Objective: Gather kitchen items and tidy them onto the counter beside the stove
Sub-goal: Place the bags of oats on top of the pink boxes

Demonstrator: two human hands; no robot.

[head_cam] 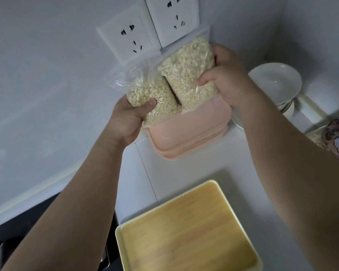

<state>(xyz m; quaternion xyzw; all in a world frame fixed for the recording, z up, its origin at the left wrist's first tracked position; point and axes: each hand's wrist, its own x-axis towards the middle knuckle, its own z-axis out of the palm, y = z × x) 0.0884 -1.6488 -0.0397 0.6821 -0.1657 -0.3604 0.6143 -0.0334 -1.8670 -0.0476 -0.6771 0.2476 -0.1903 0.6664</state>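
Note:
Two clear plastic bags of oats stand on a stack of pink lidded containers (186,133) on the white counter (184,169), against the wall. My left hand (129,118) grips the smaller, left bag (155,94) near its bottom, thumb across its front. The taller right bag (192,71) is held from its right side by my right hand (225,75), fingers curled round it. Both bags lean upright against the wall under the sockets.
Two wall sockets (145,26) sit just behind the bags. Stacked white bowls (278,85) stand in the corner to the right. A wooden board in a pale yellow tray (188,229) lies near the front. The black stove edge (27,222) is at lower left.

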